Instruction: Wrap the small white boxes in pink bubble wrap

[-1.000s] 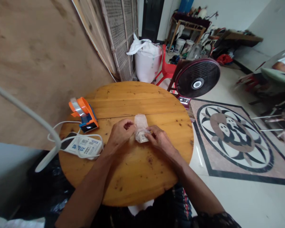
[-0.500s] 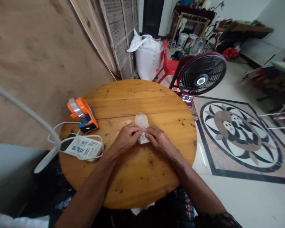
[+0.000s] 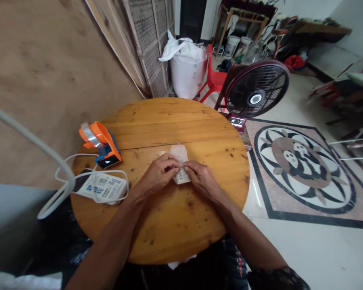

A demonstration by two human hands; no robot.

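Observation:
A small clear plastic packet with something white inside lies near the middle of a round wooden table. My left hand pinches its left side, fingers curled together. Meeting it from the right, my right hand is closed on the same packet, fingertips pressed at the middle. The lower part of the packet is hidden under both hands.
An orange and blue tape dispenser sits at the table's left. A white box wrapped in a white cable lies in front of it. Beyond the table stand a floor fan, a white sack and a red chair.
My left hand has closed in from beside the packet onto it, meeting my right hand. The view has shifted slightly.

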